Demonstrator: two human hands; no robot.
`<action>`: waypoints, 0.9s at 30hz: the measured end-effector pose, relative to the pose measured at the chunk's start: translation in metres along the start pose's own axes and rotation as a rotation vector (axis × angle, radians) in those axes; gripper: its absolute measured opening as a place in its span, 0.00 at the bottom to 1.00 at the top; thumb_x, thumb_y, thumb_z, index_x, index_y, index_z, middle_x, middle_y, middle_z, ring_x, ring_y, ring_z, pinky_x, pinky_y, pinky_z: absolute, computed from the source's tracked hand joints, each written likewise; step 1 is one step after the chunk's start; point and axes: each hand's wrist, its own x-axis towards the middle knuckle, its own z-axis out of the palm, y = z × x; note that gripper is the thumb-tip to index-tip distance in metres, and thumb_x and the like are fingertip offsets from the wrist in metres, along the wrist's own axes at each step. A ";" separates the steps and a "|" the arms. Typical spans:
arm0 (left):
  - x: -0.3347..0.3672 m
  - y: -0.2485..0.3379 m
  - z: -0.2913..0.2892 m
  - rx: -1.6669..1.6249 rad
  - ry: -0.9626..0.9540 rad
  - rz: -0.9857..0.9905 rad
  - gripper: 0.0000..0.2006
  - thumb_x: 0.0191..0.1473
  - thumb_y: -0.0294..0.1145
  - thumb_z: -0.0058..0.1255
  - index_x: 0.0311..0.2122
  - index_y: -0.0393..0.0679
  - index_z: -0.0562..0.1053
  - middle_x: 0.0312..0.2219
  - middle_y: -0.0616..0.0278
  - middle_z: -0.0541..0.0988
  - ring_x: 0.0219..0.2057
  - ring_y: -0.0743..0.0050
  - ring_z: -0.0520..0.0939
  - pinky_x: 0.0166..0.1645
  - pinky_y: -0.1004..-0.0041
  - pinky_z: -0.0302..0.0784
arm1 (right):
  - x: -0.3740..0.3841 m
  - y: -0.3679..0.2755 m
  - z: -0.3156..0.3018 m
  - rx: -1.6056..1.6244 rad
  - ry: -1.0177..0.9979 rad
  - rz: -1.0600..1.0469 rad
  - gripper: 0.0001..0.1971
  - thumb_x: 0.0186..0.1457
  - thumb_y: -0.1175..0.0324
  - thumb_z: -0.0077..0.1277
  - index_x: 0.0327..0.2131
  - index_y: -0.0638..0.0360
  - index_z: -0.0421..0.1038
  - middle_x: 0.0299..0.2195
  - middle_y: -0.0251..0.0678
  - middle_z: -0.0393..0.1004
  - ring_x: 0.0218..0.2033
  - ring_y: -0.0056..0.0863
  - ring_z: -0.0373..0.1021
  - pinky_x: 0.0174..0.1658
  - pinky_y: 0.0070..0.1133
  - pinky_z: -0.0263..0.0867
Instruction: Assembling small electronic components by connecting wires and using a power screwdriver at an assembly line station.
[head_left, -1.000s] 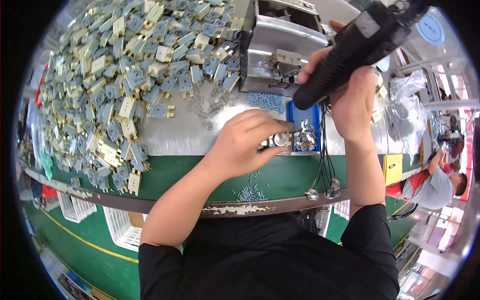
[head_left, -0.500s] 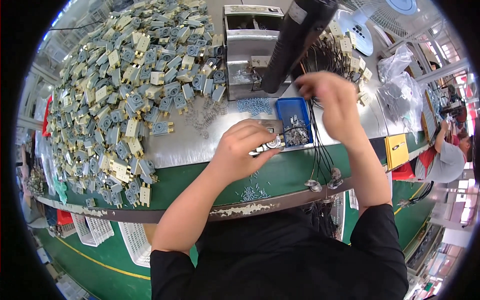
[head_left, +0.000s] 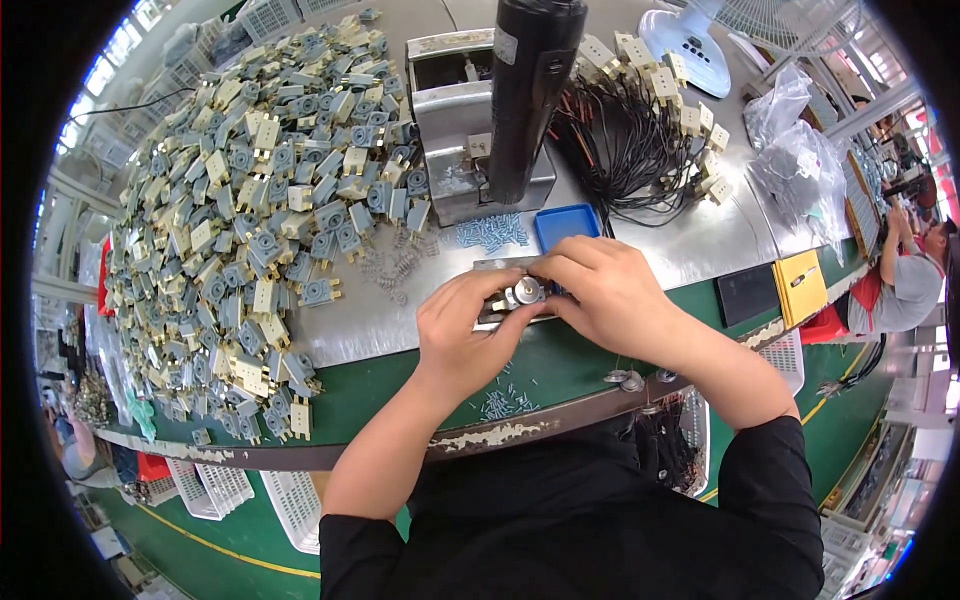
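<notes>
Over the table's front part, my left hand [head_left: 462, 318] is closed around a small plug housing with a round metal piece [head_left: 526, 290] facing up. My right hand [head_left: 612, 292] meets it from the right, thumb and fingers pinched together at the housing's edge. What lies between those right fingertips is hidden. Just behind the right hand is a blue tray [head_left: 566, 226], its front part covered by the fingers. A heap of small bluish screws [head_left: 492, 232] lies behind my hands, and loose springs [head_left: 385, 268] are scattered to the left.
A large pile of grey and cream plug housings [head_left: 270, 220] fills the left. A black cylindrical tool [head_left: 535, 100] stands before a metal fixture [head_left: 455, 140]. Black cables [head_left: 635, 140] with cream plugs lie behind right, near a fan [head_left: 685, 50]. More screws [head_left: 505, 403] lie near the front edge.
My right hand has come down from beside the black cables to the housing in my left hand. The view has shifted slightly, and the right hand now covers part of the blue tray.
</notes>
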 end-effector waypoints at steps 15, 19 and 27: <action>0.019 -0.005 -0.019 0.067 -0.334 0.010 0.35 0.41 0.47 0.76 0.52 0.35 0.76 0.48 0.48 0.83 0.49 0.53 0.84 0.56 0.60 0.77 | 0.014 0.076 -0.029 -0.091 0.637 -0.328 0.09 0.53 0.68 0.59 0.34 0.64 0.75 0.27 0.38 0.77 0.24 0.31 0.73 0.29 0.24 0.69; 0.023 -0.009 -0.012 0.230 -0.457 0.136 0.30 0.40 0.39 0.75 0.49 0.39 0.79 0.50 0.53 0.83 0.49 0.50 0.84 0.54 0.58 0.79 | 0.039 0.123 -0.052 0.213 1.020 0.388 0.19 0.69 0.58 0.51 0.32 0.67 0.77 0.22 0.26 0.72 0.23 0.12 0.63 0.28 0.17 0.58; 0.021 -0.007 -0.004 0.338 -0.427 0.129 0.28 0.40 0.36 0.73 0.48 0.39 0.79 0.46 0.58 0.84 0.48 0.56 0.84 0.52 0.61 0.81 | 0.001 0.192 -0.061 -0.748 0.775 0.711 0.23 0.63 0.49 0.58 0.28 0.62 0.79 0.20 0.35 0.74 0.24 0.35 0.73 0.31 0.30 0.66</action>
